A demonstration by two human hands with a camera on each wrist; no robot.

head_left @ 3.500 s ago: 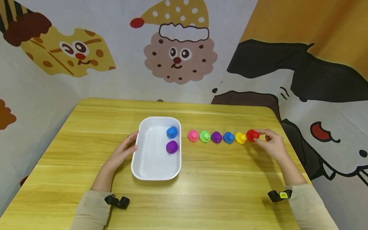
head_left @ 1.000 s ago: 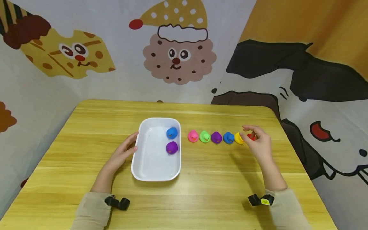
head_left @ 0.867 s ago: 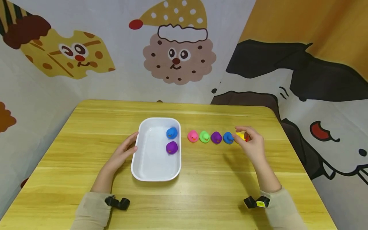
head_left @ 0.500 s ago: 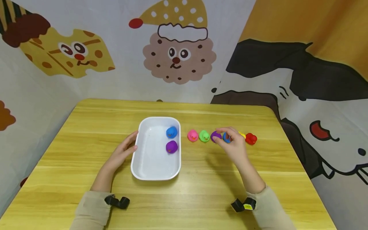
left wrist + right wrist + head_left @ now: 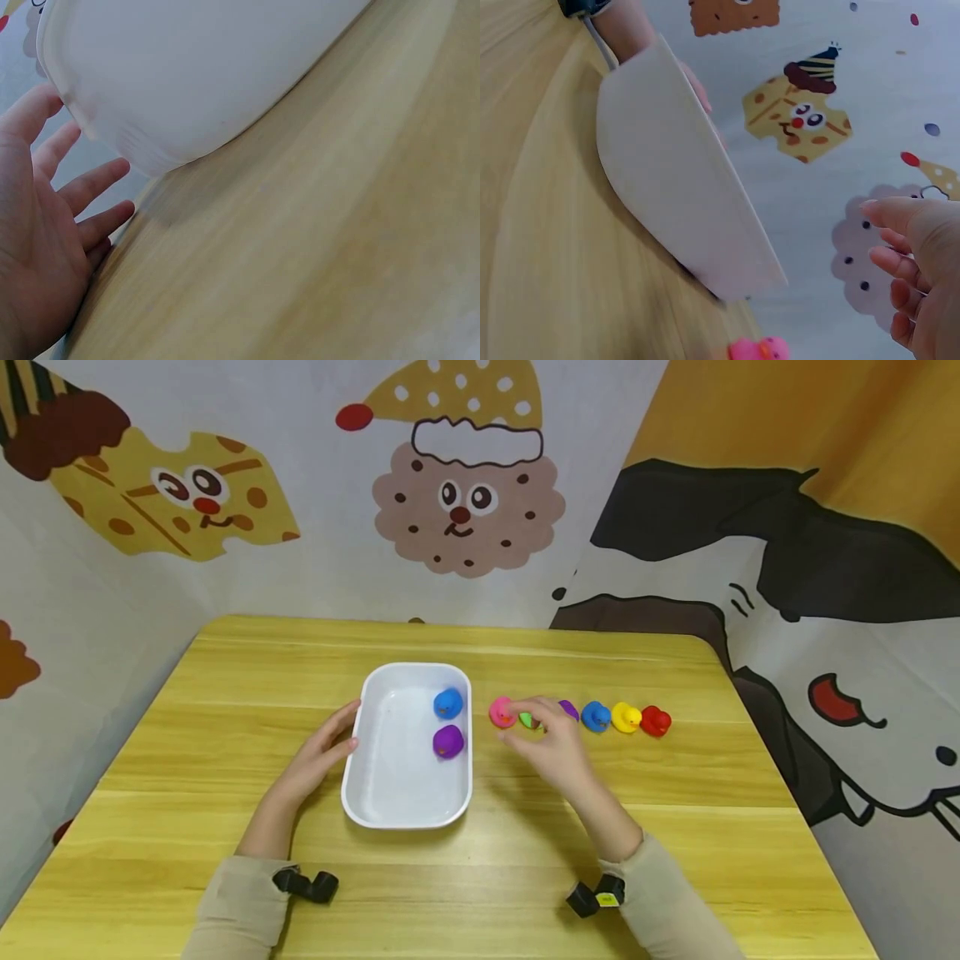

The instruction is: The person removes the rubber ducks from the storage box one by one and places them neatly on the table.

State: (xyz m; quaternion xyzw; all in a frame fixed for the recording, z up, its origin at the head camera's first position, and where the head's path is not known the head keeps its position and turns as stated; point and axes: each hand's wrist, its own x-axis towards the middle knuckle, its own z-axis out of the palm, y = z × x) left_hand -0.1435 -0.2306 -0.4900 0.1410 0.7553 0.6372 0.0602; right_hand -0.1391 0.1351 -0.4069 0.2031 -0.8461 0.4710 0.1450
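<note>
My left hand [image 5: 318, 756] touches the left side of a white plastic tray [image 5: 393, 768] with its fingertips, fingers spread in the left wrist view. Inside the tray, along its right wall, sit a blue toy duck [image 5: 448, 702] and a purple toy duck [image 5: 447, 742]. My right hand [image 5: 557, 745] hovers over the left end of a row of toy ducks, thumb and fingers apart, holding nothing. It partly covers a green duck [image 5: 527, 720] and another purple duck [image 5: 570, 707]. A pink duck [image 5: 500, 713] lies just beyond its fingertips.
The row runs on rightward with a blue duck [image 5: 596, 717], a yellow duck [image 5: 626, 717] and a red duck [image 5: 656, 721], set close together. All stand on a wooden table [image 5: 465, 902]. A cartoon-printed cloth [image 5: 322, 585] hangs behind the table.
My right hand has let go of the red duck at the row's right end and moved left above the row towards the pink duck. The left hand and tray have stayed put.
</note>
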